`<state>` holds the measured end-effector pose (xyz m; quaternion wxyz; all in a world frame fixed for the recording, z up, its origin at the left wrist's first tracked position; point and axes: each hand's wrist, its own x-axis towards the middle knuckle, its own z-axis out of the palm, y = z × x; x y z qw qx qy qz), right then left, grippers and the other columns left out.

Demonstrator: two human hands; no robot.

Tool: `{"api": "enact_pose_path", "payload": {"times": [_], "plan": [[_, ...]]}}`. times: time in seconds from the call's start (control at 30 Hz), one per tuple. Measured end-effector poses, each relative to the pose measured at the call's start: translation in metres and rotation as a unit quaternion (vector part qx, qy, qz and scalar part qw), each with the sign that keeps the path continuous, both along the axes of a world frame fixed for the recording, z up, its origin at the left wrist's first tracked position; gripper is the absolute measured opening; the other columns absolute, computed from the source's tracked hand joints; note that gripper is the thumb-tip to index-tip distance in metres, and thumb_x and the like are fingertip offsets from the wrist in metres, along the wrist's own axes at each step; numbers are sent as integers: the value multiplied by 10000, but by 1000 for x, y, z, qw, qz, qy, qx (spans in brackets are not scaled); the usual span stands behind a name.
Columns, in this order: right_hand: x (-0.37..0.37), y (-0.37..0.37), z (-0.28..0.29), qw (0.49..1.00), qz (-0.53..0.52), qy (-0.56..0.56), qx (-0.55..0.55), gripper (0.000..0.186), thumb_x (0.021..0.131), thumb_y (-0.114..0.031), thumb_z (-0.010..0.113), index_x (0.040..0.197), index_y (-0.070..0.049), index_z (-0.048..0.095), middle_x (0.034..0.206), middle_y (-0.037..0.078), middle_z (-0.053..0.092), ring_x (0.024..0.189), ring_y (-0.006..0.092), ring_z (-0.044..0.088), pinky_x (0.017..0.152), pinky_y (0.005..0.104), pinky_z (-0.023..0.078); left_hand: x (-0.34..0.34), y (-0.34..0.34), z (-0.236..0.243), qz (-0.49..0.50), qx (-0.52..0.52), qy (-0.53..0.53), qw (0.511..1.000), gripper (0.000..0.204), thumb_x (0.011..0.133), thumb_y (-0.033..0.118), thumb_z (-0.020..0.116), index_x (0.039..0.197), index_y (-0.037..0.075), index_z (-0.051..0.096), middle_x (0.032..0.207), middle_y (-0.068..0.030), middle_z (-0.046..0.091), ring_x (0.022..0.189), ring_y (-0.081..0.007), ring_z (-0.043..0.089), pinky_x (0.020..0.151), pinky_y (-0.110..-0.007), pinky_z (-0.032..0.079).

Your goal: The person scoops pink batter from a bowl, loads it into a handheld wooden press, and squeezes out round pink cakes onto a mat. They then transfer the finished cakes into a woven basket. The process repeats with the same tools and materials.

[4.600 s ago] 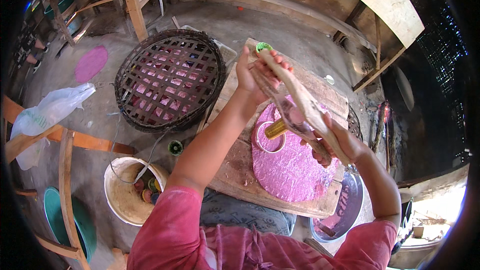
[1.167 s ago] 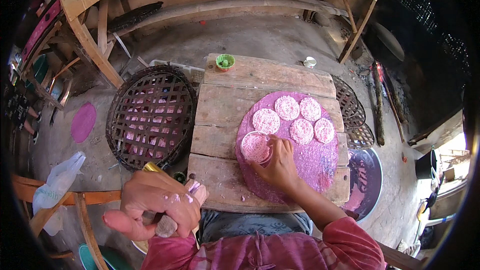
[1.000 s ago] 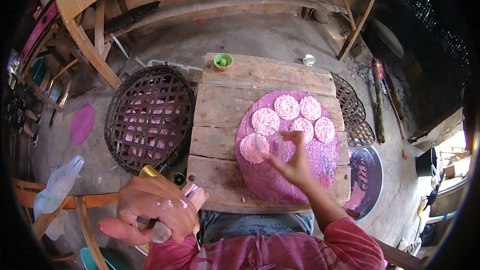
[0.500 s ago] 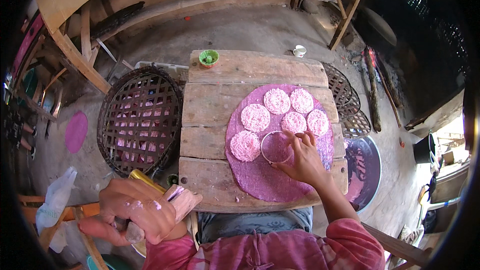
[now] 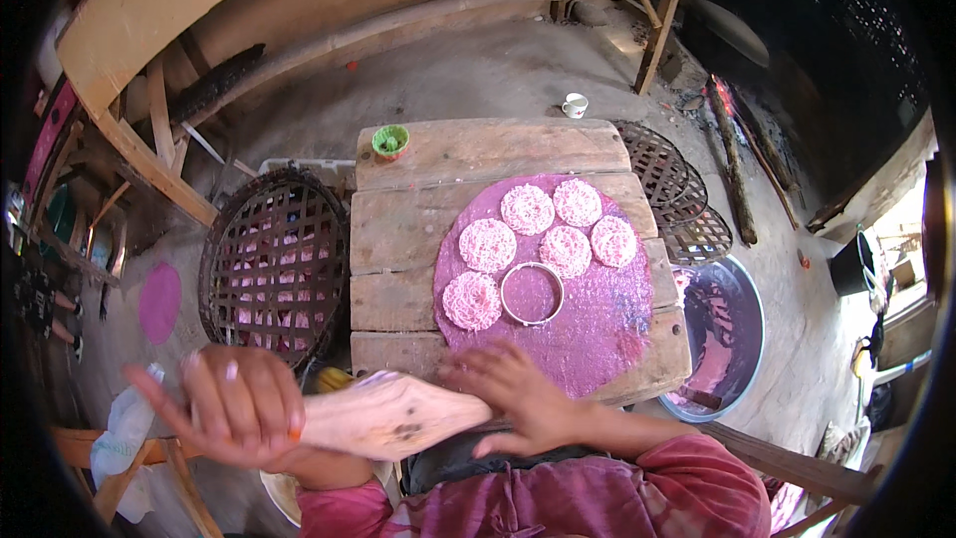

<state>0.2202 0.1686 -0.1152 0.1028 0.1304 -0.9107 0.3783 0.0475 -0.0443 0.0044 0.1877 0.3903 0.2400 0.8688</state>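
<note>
My left hand (image 5: 244, 403) is wrapped round a pale wooden paddle-like tool (image 5: 398, 418), held level over the table's near edge. Its broad end points right and tapers. Beside that end is my right hand (image 5: 518, 394), fingers spread and slightly blurred; whether it touches the wood I cannot tell. Beyond both hands a thin ring (image 5: 533, 324) lies on a round purple mat (image 5: 597, 349). Several round cakes of pink shreds, such as the nearest one (image 5: 471, 300), form an arc around the ring's left and far sides.
The mat rests on a plank table (image 5: 398, 299) with a green cup (image 5: 390, 141) at its far left corner. A woven basket (image 5: 214, 269) holding pink pieces stands left. To the right are a basin (image 5: 759, 339) with pink paste and woven trays (image 5: 662, 174). Burning logs (image 5: 732, 159) lie farther off.
My right hand has let go of the ring and come back toward me, beside the wooden tool. My left hand has swung the tool level and rightward. The ring stays on the mat.
</note>
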Motion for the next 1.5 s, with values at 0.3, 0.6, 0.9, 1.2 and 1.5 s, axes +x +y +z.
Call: {"api": "enact_pose_path", "payload": {"times": [0.3, 0.6, 0.9, 1.2, 1.5], "plan": [[18, 53, 4, 987, -151, -45, -41, 489, 854, -534, 642, 1021, -74, 646, 603, 168, 586, 568, 381, 615, 518, 474, 468, 28, 24, -128, 109, -516, 458, 716, 882, 683, 476, 839, 1326, -8, 477, 1256, -141, 569, 1189, -269, 535, 1019, -391, 420], [1, 94, 17, 998, 55, -9, -19, 471, 998, -425, 453, 809, -36, 639, 583, 175, 542, 536, 380, 558, 524, 457, 450, 101, 76, -94, -255, -488, 186, 814, 408, 905, 241, 664, 1225, 3, 577, 1176, -110, 611, 1074, -188, 588, 923, -305, 480], [-14, 20, 129, 930, 280, 233, 52, 433, 928, -321, 536, 1232, -29, 439, 993, 198, 536, 899, 387, 598, 784, 491, 486, 62, 113, -35, -162, -469, 542, 678, 481, 914, 312, 650, 1279, 19, 538, 1166, -139, 605, 1032, -198, 595, 881, -337, 482], [-7, 74, 153, 961, -31, 250, -112, 267, 921, -204, 567, 1104, -64, 434, 765, 122, 507, 623, 318, 540, 536, 386, 434, 37, 52, -25, -209, -601, 291, 715, 608, 879, 257, 706, 1376, 30, 440, 1234, -118, 606, 1144, -203, 591, 979, -347, 462], [62, 181, 44, 662, -196, 335, -641, 20, 1018, -200, 456, 1026, -185, 444, 543, -30, 311, 339, 81, 268, 285, 240, 252, 46, 7, -160, 314, -502, 448, 670, 330, 730, 160, 789, 1009, 101, 622, 922, -71, 637, 866, -240, 619, 767, -381, 505]]}}
